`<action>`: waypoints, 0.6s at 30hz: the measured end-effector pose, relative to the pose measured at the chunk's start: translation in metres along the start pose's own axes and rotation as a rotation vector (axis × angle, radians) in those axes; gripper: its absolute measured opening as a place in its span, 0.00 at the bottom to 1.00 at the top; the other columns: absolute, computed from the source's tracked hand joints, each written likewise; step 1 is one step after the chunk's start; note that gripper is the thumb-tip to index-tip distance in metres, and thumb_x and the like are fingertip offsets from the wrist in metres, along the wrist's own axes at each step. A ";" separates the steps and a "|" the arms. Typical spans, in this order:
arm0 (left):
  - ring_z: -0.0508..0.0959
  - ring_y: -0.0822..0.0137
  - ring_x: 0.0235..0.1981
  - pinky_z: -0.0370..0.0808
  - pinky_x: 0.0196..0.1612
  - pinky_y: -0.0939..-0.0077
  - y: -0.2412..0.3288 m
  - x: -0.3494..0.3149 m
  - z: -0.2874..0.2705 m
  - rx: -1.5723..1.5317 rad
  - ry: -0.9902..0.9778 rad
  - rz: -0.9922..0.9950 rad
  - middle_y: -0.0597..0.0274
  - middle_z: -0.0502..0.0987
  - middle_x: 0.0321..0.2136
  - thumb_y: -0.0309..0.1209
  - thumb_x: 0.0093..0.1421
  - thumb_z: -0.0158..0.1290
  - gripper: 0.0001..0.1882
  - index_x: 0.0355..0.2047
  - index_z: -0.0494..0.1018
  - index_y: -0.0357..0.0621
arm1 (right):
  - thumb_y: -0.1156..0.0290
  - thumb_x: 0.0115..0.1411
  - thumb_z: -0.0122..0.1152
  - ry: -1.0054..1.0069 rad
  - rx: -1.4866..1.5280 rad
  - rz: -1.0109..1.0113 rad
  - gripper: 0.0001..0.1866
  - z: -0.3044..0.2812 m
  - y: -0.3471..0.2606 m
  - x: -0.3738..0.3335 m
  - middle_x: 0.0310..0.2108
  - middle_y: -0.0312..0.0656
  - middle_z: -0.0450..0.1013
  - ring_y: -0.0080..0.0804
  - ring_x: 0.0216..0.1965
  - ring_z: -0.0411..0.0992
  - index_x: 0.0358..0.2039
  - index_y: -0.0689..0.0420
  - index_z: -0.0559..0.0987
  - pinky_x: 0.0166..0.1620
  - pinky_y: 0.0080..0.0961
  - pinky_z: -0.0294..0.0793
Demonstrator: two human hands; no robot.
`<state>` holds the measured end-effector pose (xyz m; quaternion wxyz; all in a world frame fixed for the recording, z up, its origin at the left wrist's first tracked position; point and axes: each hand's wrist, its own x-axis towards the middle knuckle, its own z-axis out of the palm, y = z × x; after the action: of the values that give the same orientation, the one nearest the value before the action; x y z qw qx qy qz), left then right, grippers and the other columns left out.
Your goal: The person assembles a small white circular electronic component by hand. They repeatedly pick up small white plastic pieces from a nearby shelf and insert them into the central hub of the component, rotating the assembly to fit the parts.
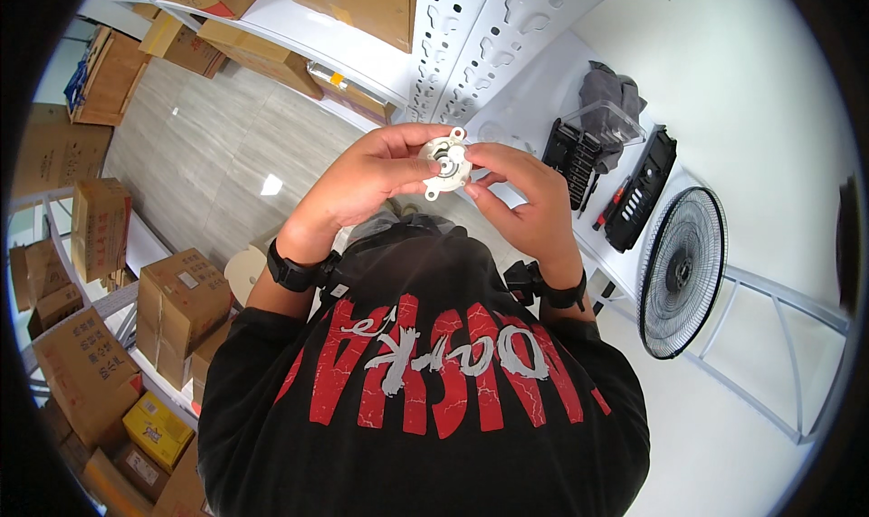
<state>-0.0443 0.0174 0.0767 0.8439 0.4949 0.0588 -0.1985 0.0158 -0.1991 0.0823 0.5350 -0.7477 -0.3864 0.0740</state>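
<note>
A small round off-white plastic housing [443, 184] with two ring-shaped mounting ears is held up in front of my chest. Its upper face shows a round recess and a raised centre. My left hand [367, 173] is closed on its left side, with the thumb resting across the face near the middle. On the other side, my right hand [529, 189] pinches the right rim between bent fingers and thumb. Whatever small piece may sit under the right fingertips cannot be made out. Both wrists wear black bands.
To the right, a white shelf [615, 262] holds a black fan grille [681, 272], a tool case [641, 189], a bit set [570, 164] and dark grey cloth [608, 110]. A perforated metal upright [453, 55] stands ahead. Cardboard boxes [181, 309] fill racks on the left.
</note>
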 end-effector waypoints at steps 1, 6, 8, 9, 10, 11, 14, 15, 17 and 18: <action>0.77 0.66 0.51 0.76 0.53 0.73 0.000 0.000 0.000 -0.022 -0.007 -0.007 0.53 0.74 0.53 0.24 0.65 0.50 0.24 0.61 0.64 0.33 | 0.75 0.52 0.67 -0.017 -0.022 -0.011 0.19 -0.001 -0.003 0.001 0.45 0.46 0.77 0.34 0.38 0.78 0.47 0.57 0.79 0.40 0.24 0.79; 0.77 0.65 0.52 0.76 0.54 0.70 -0.001 -0.002 0.002 0.011 0.008 0.016 0.54 0.74 0.52 0.27 0.67 0.48 0.23 0.61 0.64 0.35 | 0.75 0.53 0.67 -0.037 -0.055 0.005 0.22 0.000 -0.003 0.002 0.46 0.46 0.77 0.36 0.40 0.78 0.50 0.57 0.78 0.40 0.25 0.79; 0.77 0.66 0.51 0.76 0.54 0.71 0.000 -0.003 0.002 0.020 0.020 0.013 0.55 0.74 0.52 0.26 0.67 0.48 0.23 0.61 0.65 0.35 | 0.74 0.53 0.67 -0.030 -0.037 0.010 0.22 0.001 0.000 0.001 0.46 0.46 0.77 0.36 0.40 0.78 0.50 0.58 0.78 0.40 0.25 0.79; 0.77 0.67 0.50 0.76 0.53 0.72 0.001 -0.004 0.003 0.017 0.029 0.007 0.55 0.74 0.52 0.26 0.67 0.49 0.23 0.61 0.65 0.35 | 0.74 0.53 0.67 -0.031 -0.040 0.009 0.22 0.002 0.000 0.001 0.46 0.46 0.77 0.36 0.40 0.78 0.50 0.58 0.78 0.40 0.25 0.79; 0.77 0.68 0.50 0.76 0.53 0.73 0.002 -0.004 0.003 0.014 0.037 0.001 0.56 0.74 0.52 0.25 0.66 0.49 0.23 0.61 0.65 0.35 | 0.74 0.53 0.67 -0.032 -0.042 0.007 0.22 0.002 0.000 0.002 0.46 0.46 0.77 0.36 0.40 0.78 0.50 0.58 0.78 0.40 0.25 0.79; 0.77 0.69 0.49 0.75 0.52 0.75 0.001 -0.005 0.003 0.064 0.017 0.030 0.57 0.75 0.51 0.25 0.65 0.50 0.24 0.61 0.65 0.35 | 0.74 0.53 0.67 -0.033 -0.045 0.006 0.22 0.002 0.000 0.002 0.46 0.47 0.77 0.36 0.40 0.78 0.50 0.58 0.78 0.40 0.25 0.79; 0.76 0.73 0.46 0.73 0.51 0.79 -0.003 -0.005 0.000 0.161 -0.035 0.099 0.60 0.75 0.50 0.23 0.63 0.52 0.26 0.62 0.65 0.36 | 0.74 0.54 0.68 -0.025 -0.060 -0.009 0.21 0.002 0.001 0.001 0.45 0.46 0.78 0.36 0.39 0.78 0.49 0.58 0.78 0.40 0.25 0.80; 0.75 0.74 0.46 0.73 0.50 0.80 -0.005 -0.004 -0.002 0.159 -0.047 0.111 0.61 0.75 0.50 0.23 0.63 0.53 0.26 0.62 0.64 0.35 | 0.74 0.54 0.68 -0.024 -0.060 -0.010 0.20 0.002 0.002 0.001 0.45 0.46 0.78 0.36 0.39 0.78 0.48 0.58 0.78 0.39 0.25 0.80; 0.75 0.75 0.46 0.73 0.49 0.80 -0.005 -0.003 -0.003 0.154 -0.052 0.105 0.62 0.75 0.50 0.22 0.62 0.53 0.27 0.62 0.64 0.35 | 0.74 0.54 0.68 -0.022 -0.061 -0.014 0.19 0.002 0.003 -0.001 0.44 0.46 0.78 0.36 0.38 0.78 0.47 0.59 0.79 0.39 0.25 0.80; 0.75 0.74 0.46 0.73 0.49 0.80 -0.004 -0.004 -0.002 0.152 -0.044 0.087 0.62 0.75 0.49 0.22 0.62 0.53 0.26 0.62 0.64 0.35 | 0.75 0.54 0.67 -0.017 -0.043 -0.011 0.19 0.002 0.002 -0.001 0.44 0.46 0.78 0.36 0.38 0.79 0.47 0.59 0.79 0.39 0.25 0.80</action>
<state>-0.0490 0.0186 0.0730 0.8129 0.5549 0.0034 -0.1765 0.0153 -0.1982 0.0791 0.5157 -0.7562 -0.3967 0.0689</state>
